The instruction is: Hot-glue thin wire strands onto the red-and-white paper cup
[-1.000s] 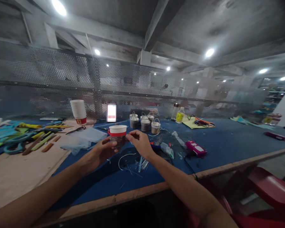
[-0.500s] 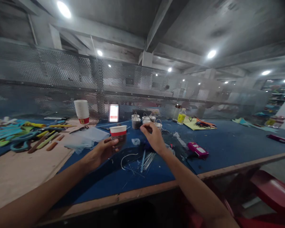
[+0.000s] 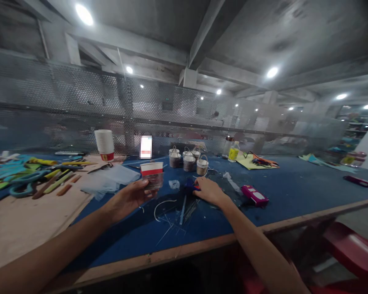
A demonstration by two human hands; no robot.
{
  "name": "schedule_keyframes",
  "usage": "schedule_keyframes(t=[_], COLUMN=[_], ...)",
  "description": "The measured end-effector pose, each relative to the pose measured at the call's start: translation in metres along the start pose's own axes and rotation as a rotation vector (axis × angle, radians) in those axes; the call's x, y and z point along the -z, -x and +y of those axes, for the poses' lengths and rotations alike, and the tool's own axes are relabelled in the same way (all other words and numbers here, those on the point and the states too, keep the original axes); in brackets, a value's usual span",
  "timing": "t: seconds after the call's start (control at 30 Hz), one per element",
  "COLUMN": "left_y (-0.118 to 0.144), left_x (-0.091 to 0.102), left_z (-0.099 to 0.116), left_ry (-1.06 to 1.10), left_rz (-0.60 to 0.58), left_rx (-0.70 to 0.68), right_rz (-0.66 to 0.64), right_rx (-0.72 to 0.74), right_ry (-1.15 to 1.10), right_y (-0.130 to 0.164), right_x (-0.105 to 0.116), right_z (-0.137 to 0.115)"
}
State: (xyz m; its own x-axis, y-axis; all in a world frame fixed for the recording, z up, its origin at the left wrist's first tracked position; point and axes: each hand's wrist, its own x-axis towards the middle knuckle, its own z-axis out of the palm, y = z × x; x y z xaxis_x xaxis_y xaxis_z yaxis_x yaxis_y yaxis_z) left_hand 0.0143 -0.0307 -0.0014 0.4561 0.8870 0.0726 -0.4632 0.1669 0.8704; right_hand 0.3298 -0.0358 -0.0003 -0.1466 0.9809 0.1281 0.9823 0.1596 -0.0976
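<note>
A paper cup (image 3: 152,174) with a white rim, a red band and brown cord-like wrapping round its lower part is held upright in my left hand (image 3: 135,195), fingers closed about its side and base. Over the blue table, my right hand (image 3: 209,189) is lowered onto a dark blue tool (image 3: 189,185) with a red part. Its fingers are bent around the tool, whose shape is mostly covered. Just beyond stand several small cord-wrapped cups with looped handles, the closest being a small basket (image 3: 202,167). Thin strands (image 3: 190,211) and a pale strip (image 3: 183,210) lie below the right hand.
A stack of paper cups (image 3: 104,143) rises at the back left. Scissors (image 3: 29,179), markers and coloured pieces crowd the left side, near clear plastic sheets (image 3: 113,179). A magenta device (image 3: 254,195), a yellow-labelled bottle (image 3: 233,152) and a red stool (image 3: 352,249) are to the right.
My right hand has dropped from in front of the small baskets to the dark blue tool. The cup stays in my left hand, almost in the same place.
</note>
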Motion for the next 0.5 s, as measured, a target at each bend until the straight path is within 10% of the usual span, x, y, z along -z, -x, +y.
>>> schedule_keyframes(t=[0.27, 0.5], left_y=[0.0, 0.002], left_x=[-0.001, -0.006], left_z=[0.002, 0.004], left_ry=[0.037, 0.058], left_rz=[-0.017, -0.009], left_rx=[0.011, -0.013], right_rz=[0.033, 0.231], right_rx=[0.039, 0.15], right_ry=[0.046, -0.758], right_y=[0.003, -0.004], right_x=[-0.009, 0.004], right_z=[-0.003, -0.004])
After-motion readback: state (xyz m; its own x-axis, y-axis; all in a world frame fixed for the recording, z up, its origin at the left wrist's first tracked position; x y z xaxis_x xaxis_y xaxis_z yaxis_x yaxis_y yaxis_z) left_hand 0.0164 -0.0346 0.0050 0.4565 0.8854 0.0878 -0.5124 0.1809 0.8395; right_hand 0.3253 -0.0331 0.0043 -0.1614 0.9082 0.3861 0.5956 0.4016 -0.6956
